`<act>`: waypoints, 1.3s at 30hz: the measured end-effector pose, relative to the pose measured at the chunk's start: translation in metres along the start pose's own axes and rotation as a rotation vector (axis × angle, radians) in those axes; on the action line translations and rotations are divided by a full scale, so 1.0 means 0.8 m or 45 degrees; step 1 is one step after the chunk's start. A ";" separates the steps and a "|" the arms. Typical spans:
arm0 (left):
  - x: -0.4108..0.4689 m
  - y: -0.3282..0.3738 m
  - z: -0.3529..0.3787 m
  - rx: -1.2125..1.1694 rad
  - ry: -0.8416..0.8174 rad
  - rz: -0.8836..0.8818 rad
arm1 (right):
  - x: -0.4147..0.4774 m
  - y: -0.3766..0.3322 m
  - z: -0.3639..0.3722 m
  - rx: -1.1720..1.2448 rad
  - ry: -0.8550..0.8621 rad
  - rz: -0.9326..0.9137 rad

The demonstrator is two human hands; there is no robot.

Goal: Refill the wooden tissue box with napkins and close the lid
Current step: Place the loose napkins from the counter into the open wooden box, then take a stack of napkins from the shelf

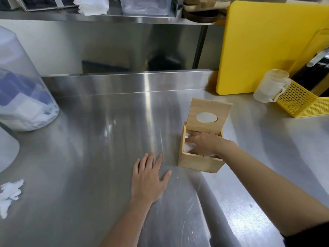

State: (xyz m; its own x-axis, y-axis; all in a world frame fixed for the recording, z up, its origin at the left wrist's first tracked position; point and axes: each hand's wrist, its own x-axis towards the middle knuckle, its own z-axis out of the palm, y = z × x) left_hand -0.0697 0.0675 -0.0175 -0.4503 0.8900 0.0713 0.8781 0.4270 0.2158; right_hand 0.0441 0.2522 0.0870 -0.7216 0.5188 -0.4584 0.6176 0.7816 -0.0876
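Observation:
The wooden tissue box (199, 162) stands on the steel counter right of centre. Its lid (209, 114), with an oval hole, is swung up and leans back. White napkins (188, 146) lie inside the box. My right hand (204, 143) is inside the box opening, palm down, fingers spread on the napkins. Whether it grips them I cannot tell. My left hand (148, 177) rests flat on the counter just left of the box, fingers apart, holding nothing.
A clear plastic bag of napkins (23, 97) stands at the far left. Loose crumpled napkins (10, 193) lie at the left edge. A yellow cutting board (263, 43), a clear measuring cup (270, 86) and a yellow basket (300, 102) stand at the back right.

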 end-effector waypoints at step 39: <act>0.284 -0.172 -0.425 -1.342 0.769 -0.373 | 0.169 -0.140 -0.362 1.063 0.785 -0.581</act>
State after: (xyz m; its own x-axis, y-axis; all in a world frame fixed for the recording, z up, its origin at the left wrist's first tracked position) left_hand -0.3481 0.1563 0.3000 -0.8540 0.4485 0.2636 0.3008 0.0123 0.9536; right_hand -0.2134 0.3354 0.2909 -0.8213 0.5073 0.2610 0.1063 0.5856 -0.8036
